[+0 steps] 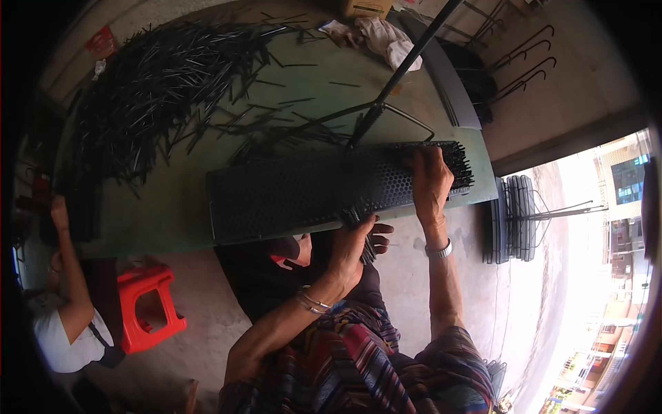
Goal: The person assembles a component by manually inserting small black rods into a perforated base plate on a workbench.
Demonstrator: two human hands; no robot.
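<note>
A long black panel (pixel 289 190) full of round holes lies along the table's near edge. Black thin sticks (pixel 463 169) stand packed in its right end. My left hand (pixel 353 243) is below the panel's front edge, closed around a bundle of black sticks (pixel 356 215) whose ends stick up past the fingers. Over the holes beside the packed sticks is my right hand (pixel 432 181), its fingers bent and pinched together against the panel. Whatever is between those fingertips is hidden.
A large heap of loose black sticks (pixel 165 90) covers the far left of the green table (pixel 310 76). A black rod with a wire frame (pixel 376 110) rises behind the panel. A red stool (pixel 148 307) and another person (pixel 69 324) are at left. Stacked dark panels (pixel 514 217) stand right.
</note>
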